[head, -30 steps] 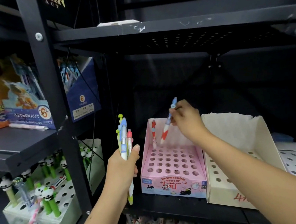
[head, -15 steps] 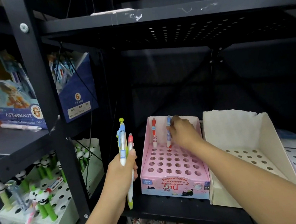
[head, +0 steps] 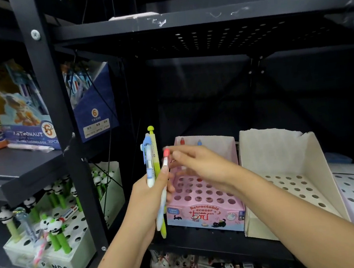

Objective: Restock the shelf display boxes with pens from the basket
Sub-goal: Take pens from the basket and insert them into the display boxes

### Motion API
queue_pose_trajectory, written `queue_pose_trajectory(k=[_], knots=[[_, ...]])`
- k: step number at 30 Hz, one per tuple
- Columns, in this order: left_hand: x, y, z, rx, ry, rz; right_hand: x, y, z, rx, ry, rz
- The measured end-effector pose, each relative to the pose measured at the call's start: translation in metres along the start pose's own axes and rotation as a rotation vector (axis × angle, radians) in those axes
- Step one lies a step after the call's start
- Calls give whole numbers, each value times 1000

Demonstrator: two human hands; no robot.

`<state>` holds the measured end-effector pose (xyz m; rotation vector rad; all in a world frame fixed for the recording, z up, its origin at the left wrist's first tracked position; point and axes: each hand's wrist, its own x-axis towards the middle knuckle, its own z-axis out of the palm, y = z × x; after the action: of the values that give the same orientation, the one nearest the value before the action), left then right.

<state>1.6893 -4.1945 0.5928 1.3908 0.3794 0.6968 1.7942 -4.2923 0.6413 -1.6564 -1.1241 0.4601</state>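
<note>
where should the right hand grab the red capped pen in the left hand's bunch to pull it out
Pinch the red-capped clear pen at its cap end, coming from the right. It stands nearly upright at the right edge of the bunch; its top sticks up free above the left hand, whose fingers cover the lower barrel. The right hand is already beside that cap, fingers extended.

black shelf (head: 204, 242) | pink box (head: 205, 214) | cream box (head: 283, 166)
</note>
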Motion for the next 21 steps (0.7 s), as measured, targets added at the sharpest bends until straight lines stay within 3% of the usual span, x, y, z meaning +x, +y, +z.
queue_pose_trajectory(k=[2, 8, 12, 15, 18, 21], knots=[[-6, 4, 7, -112, -76, -55, -7, 0, 3, 156, -69, -7], [-15, 2, 16, 28, -88, -26, -12, 2, -8, 266, 266, -5], [-13, 4, 16, 16, -102, -39, -12, 0, -17, 348, 156, 7], [-6, 9, 14, 72, -97, -32, -3, -4, -22, 336, 169, 7], [7, 11, 10, 214, -32, 36, 10, -11, -27, 213, 200, -18], [22, 8, 2, 360, 137, 122, 23, -15, -44, 124, 365, -67]])
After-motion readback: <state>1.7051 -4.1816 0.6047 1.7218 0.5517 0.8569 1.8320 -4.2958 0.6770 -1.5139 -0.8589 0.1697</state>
